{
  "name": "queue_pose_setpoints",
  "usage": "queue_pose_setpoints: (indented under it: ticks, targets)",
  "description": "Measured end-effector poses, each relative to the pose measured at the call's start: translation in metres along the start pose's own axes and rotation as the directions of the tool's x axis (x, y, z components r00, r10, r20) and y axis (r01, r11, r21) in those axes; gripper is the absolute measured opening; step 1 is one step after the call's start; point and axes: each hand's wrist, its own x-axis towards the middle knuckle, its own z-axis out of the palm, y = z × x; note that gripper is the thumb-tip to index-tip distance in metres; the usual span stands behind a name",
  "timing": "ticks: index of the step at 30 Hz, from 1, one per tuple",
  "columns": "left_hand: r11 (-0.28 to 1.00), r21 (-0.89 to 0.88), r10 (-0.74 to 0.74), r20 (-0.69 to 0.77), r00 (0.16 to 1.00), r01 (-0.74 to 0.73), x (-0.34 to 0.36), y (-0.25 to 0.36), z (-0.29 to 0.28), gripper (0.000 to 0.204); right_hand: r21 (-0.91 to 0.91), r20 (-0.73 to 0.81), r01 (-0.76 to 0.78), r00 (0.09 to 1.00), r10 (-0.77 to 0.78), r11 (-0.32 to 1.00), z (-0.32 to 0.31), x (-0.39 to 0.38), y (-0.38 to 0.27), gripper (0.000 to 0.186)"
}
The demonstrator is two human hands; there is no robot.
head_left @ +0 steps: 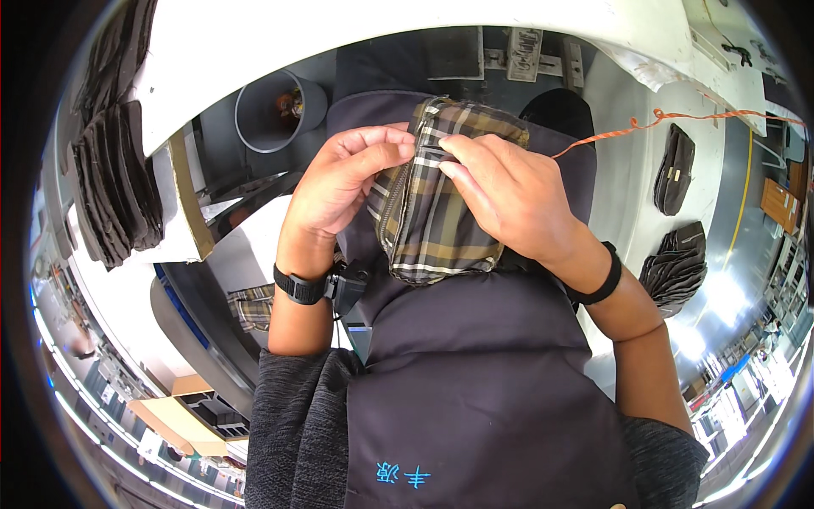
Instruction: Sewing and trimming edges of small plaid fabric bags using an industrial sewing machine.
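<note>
Hands pinched the top edge of a plaid pouch point(437, 212) held over the apron: left hand point(343, 182) and right hand point(509, 191) side by side. Dark pouches point(677, 267) lay on the white table point(623, 187) to the right.

Stack of dark fabric pieces point(119, 182) at left, lying on a white table point(170, 81) that runs across the top. Grey plastic bucket point(278, 110) under the table edge, something small and orange-brown inside. Orange cord point(678, 116) stretched across the upper right, over a second white surface point(632, 182). Two dark finished pouches there: one point(674, 170) upright near the cord, another pile point(676, 267) lower down, just beside the edge. Dark apron point(475, 382) fills the lower centre, small blue embroidered mark near its bottom. Grey knit sleeves point(297, 433) either side. Plaid scrap point(252, 305) low left. Cardboard box point(174, 420) at bottom left.
</note>
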Motion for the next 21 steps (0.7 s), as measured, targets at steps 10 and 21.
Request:
queue_pose_setpoints:
  ticks: [10,21]
  targets:
    - [0.917,0.344,0.224,-0.025,0.974,-0.202,0.0,0.007,0.009,0.019,0.057,-0.011,-0.031,0.999,0.032,0.998,0.003,0.0,0.0,0.029]
    - [0.788,0.563,0.248,0.083,0.965,-0.251,0.002,0.033,0.016,0.017,0.058,0.014,-0.025,1.0,0.024,0.998,-0.001,0.0,-0.004,0.027]
